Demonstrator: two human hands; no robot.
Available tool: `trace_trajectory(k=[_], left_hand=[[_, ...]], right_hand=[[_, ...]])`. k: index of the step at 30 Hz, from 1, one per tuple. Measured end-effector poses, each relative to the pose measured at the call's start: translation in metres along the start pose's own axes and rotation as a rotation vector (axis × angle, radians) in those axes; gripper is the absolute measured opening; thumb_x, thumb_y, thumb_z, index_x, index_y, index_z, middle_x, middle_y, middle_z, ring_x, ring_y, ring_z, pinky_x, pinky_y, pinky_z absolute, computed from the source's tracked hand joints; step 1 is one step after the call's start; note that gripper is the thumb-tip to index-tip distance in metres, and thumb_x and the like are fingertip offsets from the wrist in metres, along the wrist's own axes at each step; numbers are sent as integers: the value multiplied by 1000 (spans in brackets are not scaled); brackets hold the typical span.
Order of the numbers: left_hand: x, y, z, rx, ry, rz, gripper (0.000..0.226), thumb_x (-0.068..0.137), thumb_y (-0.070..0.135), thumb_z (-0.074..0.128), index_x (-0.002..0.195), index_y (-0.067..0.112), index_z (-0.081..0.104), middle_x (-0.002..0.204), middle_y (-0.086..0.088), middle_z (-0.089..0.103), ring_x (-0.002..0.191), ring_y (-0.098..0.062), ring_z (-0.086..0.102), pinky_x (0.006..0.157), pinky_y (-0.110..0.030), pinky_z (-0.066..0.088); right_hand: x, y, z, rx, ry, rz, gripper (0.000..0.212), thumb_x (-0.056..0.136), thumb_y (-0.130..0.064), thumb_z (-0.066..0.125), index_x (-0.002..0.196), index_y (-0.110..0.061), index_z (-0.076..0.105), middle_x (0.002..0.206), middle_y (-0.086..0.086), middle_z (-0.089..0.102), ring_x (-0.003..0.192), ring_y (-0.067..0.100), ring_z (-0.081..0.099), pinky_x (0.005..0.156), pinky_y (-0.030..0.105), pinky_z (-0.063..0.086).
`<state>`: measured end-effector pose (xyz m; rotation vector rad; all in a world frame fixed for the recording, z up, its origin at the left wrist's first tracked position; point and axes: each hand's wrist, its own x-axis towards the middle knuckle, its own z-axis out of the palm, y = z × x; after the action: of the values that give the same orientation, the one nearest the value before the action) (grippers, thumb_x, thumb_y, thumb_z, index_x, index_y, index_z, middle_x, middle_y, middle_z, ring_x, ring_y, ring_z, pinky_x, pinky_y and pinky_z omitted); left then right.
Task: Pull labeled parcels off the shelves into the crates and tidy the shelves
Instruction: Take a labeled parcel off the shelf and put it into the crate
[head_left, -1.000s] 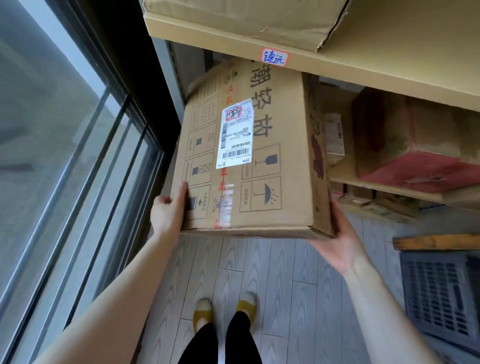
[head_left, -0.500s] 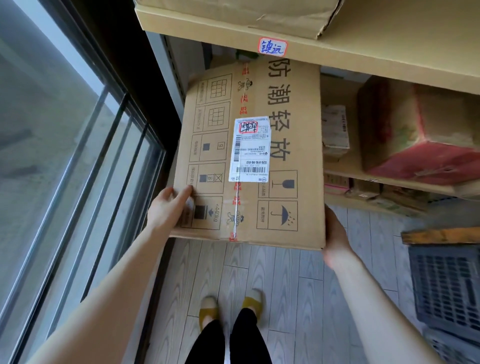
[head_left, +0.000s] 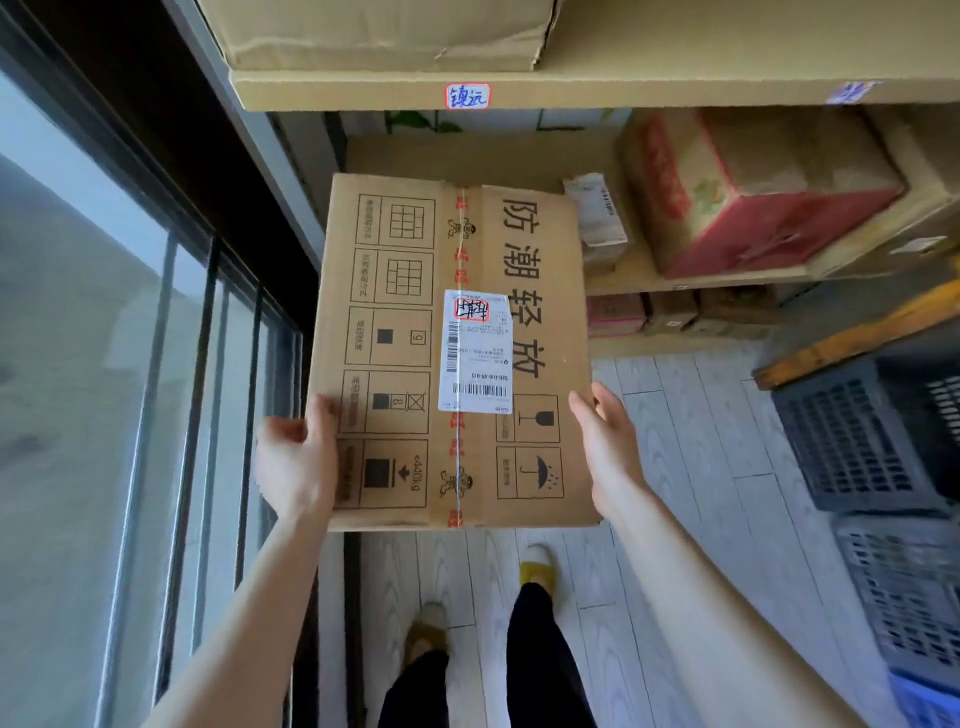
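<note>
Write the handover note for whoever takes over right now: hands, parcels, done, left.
Left hand grips the labeled box at its left edge; right hand at its right edge.
The box is held before the shelf, above the floor; grey crate stands on the right.
Done: box pulled out.
Left: crate it, then check the red box and white packet, tidy shelves.

At frame centre, large brown cardboard box (head_left: 452, 353) between left hand (head_left: 296, 462) and right hand (head_left: 608, 452); red-sided carton (head_left: 753, 208) upper right, dark plastic crate (head_left: 852, 436) at right edge.
</note>
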<state>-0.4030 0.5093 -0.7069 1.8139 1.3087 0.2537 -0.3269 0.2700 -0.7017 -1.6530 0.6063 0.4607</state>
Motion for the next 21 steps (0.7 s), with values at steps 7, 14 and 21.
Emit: trace_trajectory(k=[7, 14, 21], left_hand=[[-61, 2, -38, 81, -103, 71, 44, 88, 46, 51, 96, 3, 52, 88, -14, 59, 78, -29, 55, 77, -41, 49], [-149, 47, 34, 172, -263, 218, 38, 89, 41, 53, 97, 4, 52, 84, -8, 52, 77, -25, 48, 73, -34, 40], [-286, 121, 210, 345, -543, 422, 39, 89, 40, 52, 95, 1, 53, 80, -13, 60, 74, -32, 59, 73, -40, 50]], right_hand=[[-70, 18, -47, 117, 244, 70, 14, 87, -28, 60, 99, -20, 59, 90, -10, 57, 90, 12, 50, 84, 28, 33], [-73, 19, -168, 226, 487, 95, 13, 86, -16, 58, 75, -11, 62, 81, 4, 66, 80, 12, 59, 72, 27, 45], [-30, 46, -370, 460, 696, 202, 8, 87, -17, 54, 81, -18, 60, 79, 1, 63, 71, 13, 57, 57, 24, 38]])
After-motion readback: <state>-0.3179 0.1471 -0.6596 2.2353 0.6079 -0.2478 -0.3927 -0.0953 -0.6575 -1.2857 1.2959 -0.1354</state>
